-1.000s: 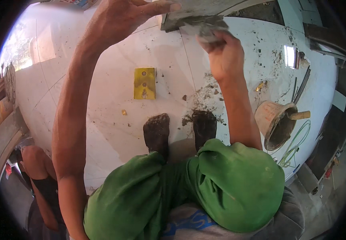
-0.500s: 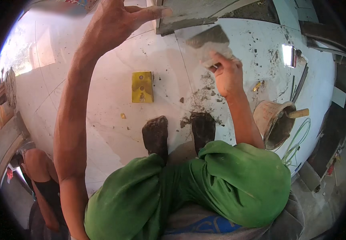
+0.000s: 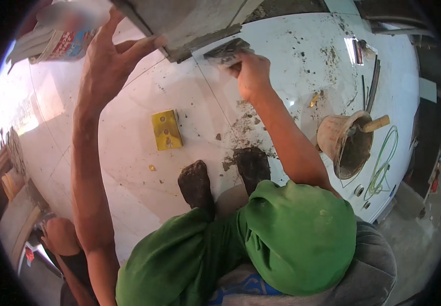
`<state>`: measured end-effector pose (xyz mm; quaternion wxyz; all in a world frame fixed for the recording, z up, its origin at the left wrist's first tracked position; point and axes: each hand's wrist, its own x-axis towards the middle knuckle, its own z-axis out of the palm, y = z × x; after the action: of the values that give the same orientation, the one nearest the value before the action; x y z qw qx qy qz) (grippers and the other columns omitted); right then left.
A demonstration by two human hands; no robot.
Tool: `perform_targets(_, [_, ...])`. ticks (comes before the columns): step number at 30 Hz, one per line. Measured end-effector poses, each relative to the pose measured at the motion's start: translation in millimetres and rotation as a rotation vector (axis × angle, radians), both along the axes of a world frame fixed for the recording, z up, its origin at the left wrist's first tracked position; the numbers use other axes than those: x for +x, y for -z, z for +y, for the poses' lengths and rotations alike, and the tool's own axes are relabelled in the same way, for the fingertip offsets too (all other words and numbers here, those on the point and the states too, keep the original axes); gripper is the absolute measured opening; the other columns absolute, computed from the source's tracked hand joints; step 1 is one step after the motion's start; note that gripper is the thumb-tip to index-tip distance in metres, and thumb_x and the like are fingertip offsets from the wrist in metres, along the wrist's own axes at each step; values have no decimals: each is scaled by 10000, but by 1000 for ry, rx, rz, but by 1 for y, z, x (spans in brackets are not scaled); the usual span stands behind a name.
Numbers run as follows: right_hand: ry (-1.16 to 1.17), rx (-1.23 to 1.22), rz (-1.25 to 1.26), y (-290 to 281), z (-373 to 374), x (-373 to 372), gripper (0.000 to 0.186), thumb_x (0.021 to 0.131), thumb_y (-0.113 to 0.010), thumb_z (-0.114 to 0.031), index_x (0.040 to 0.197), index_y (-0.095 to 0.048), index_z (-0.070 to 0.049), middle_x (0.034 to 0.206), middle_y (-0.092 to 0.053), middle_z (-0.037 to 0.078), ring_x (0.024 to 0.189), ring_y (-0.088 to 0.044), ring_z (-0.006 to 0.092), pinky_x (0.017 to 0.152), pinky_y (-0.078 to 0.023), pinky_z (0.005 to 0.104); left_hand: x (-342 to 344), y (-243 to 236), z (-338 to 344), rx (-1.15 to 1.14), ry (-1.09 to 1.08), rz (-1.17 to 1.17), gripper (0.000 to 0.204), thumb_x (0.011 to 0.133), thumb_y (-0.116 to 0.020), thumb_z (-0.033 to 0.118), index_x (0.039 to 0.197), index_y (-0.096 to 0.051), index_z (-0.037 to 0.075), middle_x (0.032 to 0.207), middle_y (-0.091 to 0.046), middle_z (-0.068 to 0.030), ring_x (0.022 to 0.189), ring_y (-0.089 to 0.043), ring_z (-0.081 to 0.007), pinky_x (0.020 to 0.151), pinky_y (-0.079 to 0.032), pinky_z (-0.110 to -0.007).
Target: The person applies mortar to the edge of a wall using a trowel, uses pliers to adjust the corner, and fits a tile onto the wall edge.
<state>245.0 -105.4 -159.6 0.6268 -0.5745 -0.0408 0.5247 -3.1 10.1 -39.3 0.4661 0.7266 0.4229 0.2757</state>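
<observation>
My left hand (image 3: pixel 121 56) grips the edge of a grey slab (image 3: pixel 200 20) at the top, its thumb stretched across toward the face and the other fingers along the side. My right hand (image 3: pixel 251 71) holds a flat grey trowel (image 3: pixel 220 51), smeared with mortar, just below the slab's lower edge, where dark mortar shows; whether the blade touches it I cannot tell. A yellow block (image 3: pixel 166 130) with holes lies on the white tiled floor (image 3: pixel 123 194) beyond my feet. A dirty bucket (image 3: pixel 332 137) with a wooden-handled tool (image 3: pixel 376 122) inside sits to my right.
A labelled bucket (image 3: pixel 62 43) is at the top left. Another person's knee (image 3: pixel 60 234) and arm are at lower left, beside wooden boards (image 3: pixel 16 188). Dark rods (image 3: pixel 372 84) and a green coiled line (image 3: pixel 383 168) lie at the right, with mortar crumbs scattered on the tiles.
The view has shifted, bringing the labelled bucket into sight. The trowel dropped away from the slab, showing its broad blade, then moved up and left toward the edge again. My left hand stays on the slab.
</observation>
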Motion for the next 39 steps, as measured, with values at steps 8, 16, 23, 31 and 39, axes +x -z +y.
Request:
perform_targets(8, [-172, 179, -231, -37, -4, -11, 205, 911, -638, -75, 983, -675, 114, 1005, -720, 176, 859, -730, 260, 713, -615, 384, -1, -6, -4, -41, -6, -4, 712, 924, -801, 285, 1482, -437, 36, 1219, -723, -197, 1098, -731, -321, 927, -578, -395])
perform_targets(16, [-16, -60, -34, -7, 17, -3, 195, 923, -598, -54, 978, -650, 125, 984, -693, 213, 864, -716, 299, 755, -655, 442, 5, -13, -6, -58, -26, 21, 743, 914, -815, 288, 1488, -427, 20, 1254, -705, -200, 1120, -722, -322, 957, -573, -414])
perform_targets(23, [0, 244, 161, -53, -18, 1, 176, 929, -634, -54, 955, -658, 119, 928, -680, 194, 824, -704, 282, 768, -663, 468, 8, -12, -5, -57, 9, 5, 705, 922, -807, 259, 1465, -438, 1, 1282, -677, -213, 1144, -711, -327, 968, -568, -405])
perform_targets(31, [-96, -25, -21, -20, -53, 26, 168, 914, -717, -138, 969, -723, 21, 923, -696, 94, 742, -664, 192, 626, -576, 366, 10, -14, -4, 60, -28, 123, 616, 926, -794, 218, 1369, -500, -93, 1246, -665, -170, 1160, -665, -256, 979, -558, -397])
perform_targets(39, [-73, 78, -109, 9, -18, 22, 144, 894, -688, -89, 868, -705, 52, 786, -654, 66, 647, -606, 161, 578, -535, 377, -2, -6, 5, 94, 5, 259, 560, 909, -811, 253, 1325, -584, -48, 1277, -658, -173, 1199, -596, -245, 1062, -463, -403])
